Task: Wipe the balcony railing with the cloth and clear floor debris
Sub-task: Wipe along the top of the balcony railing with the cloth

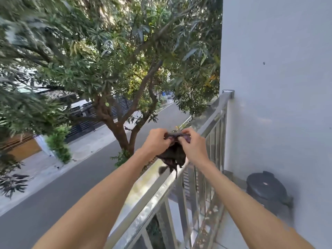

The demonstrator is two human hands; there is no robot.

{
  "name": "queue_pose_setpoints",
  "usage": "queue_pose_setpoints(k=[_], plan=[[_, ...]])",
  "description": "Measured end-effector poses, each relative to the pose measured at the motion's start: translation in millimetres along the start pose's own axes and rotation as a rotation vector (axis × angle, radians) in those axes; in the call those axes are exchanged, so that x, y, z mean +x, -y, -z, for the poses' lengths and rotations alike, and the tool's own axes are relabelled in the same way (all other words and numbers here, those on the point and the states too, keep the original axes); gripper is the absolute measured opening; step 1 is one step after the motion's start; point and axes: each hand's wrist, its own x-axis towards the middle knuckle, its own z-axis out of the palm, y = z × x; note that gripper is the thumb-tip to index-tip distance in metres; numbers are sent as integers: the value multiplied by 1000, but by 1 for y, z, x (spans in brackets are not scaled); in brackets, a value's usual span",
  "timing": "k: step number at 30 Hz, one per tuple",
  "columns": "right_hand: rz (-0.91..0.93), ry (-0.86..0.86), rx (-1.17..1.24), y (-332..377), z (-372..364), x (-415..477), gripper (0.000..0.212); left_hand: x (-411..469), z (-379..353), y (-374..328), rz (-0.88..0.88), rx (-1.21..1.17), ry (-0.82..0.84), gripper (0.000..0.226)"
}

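A shiny metal balcony railing point(152, 193) runs from the bottom centre up to the white wall at the right. Both arms reach out over its top rail. My left hand point(156, 141) and my right hand point(193, 146) pinch the top edge of a dark purple cloth point(173, 155) between them. The cloth hangs down bunched, its lower end just above or touching the rail; I cannot tell which. Small brownish debris point(209, 218) lies along the floor at the foot of the railing bars.
A dark lidded bin point(267, 191) stands on the balcony floor against the white wall point(278, 87) at the right. Beyond the railing are a large tree point(115, 119) and a street point(71, 177) below.
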Motion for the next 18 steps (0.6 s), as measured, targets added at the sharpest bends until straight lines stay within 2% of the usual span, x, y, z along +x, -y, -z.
queue_pose_setpoints(k=[2, 5, 7, 12, 18], plan=[[42, 61, -145, -15, -1, 32, 26, 27, -16, 1, 10, 2, 30, 23], [36, 329, -439, -45, -13, 58, 39, 47, -45, 13, -45, 104, 211, 48], [28, 442, -532, -60, -21, 57, 43, 46, -58, 23, -84, 167, 284, 49], [129, 420, -660, -58, -30, 41, 46, 29, -53, 36, -77, 155, 214, 39], [193, 456, -634, -28, -48, 0, 46, -22, -25, 52, -40, 150, 217, 37]])
